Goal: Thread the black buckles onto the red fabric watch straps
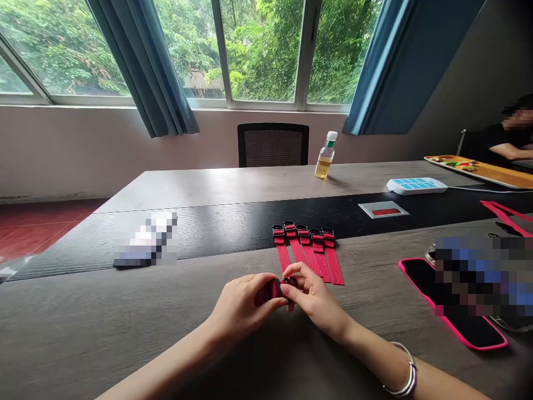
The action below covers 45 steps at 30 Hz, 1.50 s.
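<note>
Close to the table's near side, my left hand [245, 300] grips a red webbing strap [275, 288] between thumb and fingers. My right hand [312, 294] meets it there, thumb and fingertips pinching a black buckle [290, 282] on that strap. A short end of red webbing shows below the fingertips; the rest is hidden by my hands. Just beyond lie several red straps [310, 253] side by side, their black buckles at the far end.
On the right lie a pink-edged phone [420, 280], blurred items and a red strap [499, 210]. Farther back are a small card [383, 210], a white power strip [416, 186], a bottle [325, 158] and an orange tray [495, 172]. A blurred object [144, 244] sits left. Another person sits far right.
</note>
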### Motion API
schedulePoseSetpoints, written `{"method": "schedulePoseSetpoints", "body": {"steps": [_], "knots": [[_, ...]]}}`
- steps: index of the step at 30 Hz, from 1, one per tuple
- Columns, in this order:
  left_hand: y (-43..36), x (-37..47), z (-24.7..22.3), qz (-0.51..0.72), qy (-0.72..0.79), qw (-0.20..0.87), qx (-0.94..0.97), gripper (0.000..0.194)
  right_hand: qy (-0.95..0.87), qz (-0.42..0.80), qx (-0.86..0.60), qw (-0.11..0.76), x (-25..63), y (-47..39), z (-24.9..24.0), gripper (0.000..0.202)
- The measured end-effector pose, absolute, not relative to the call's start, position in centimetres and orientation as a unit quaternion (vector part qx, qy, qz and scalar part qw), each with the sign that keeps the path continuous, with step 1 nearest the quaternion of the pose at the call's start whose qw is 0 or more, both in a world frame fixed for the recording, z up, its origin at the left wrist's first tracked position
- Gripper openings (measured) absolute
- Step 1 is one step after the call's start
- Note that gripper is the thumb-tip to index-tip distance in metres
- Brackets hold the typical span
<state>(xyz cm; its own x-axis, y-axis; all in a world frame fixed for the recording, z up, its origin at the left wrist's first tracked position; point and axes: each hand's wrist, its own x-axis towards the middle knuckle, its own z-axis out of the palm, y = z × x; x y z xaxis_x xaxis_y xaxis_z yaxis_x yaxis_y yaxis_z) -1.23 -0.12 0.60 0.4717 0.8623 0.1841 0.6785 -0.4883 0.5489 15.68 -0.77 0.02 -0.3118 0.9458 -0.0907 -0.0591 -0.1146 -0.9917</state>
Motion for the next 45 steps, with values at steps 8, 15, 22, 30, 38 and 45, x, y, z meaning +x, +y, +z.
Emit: {"method": "schedulePoseSetpoints", "body": {"steps": [8, 15, 22, 30, 38, 45], "knots": [[-0.6, -0.8, 1.0, 0.108, 0.447, 0.155, 0.875, 0.025, -0.554, 0.6, -0.458, 0.352, 16.2, -0.4, -0.6, 0.037], [-0.2, -2.3, 1.9, 0.155, 0.407, 0.121, 0.892, 0.023, -0.576, 0.546, -0.494, 0.354, 15.7, -0.7, -0.9, 0.03], [0.0, -4.0, 4.7, 0.018, 0.361, 0.184, 0.914, 0.026, -0.581, 0.486, -0.463, 0.461, 16.1, -0.2, -1.3, 0.023], [0.4, -3.4, 3.3, -0.097, 0.357, 0.168, 0.914, 0.07, -0.562, 0.507, -0.464, 0.461, 15.6, -1.0, -1.4, 0.022], [6.5, 1.1, 0.8, -0.041, 0.531, 0.116, 0.839, 0.075, -0.556, 0.53, -0.448, 0.457, 15.7, -0.5, -1.4, 0.023], [6.9, 2.1, -0.4, 0.002, 0.558, 0.101, 0.824, 0.076, -0.555, 0.538, -0.437, 0.46, 16.4, -0.1, -1.3, 0.027]]}}
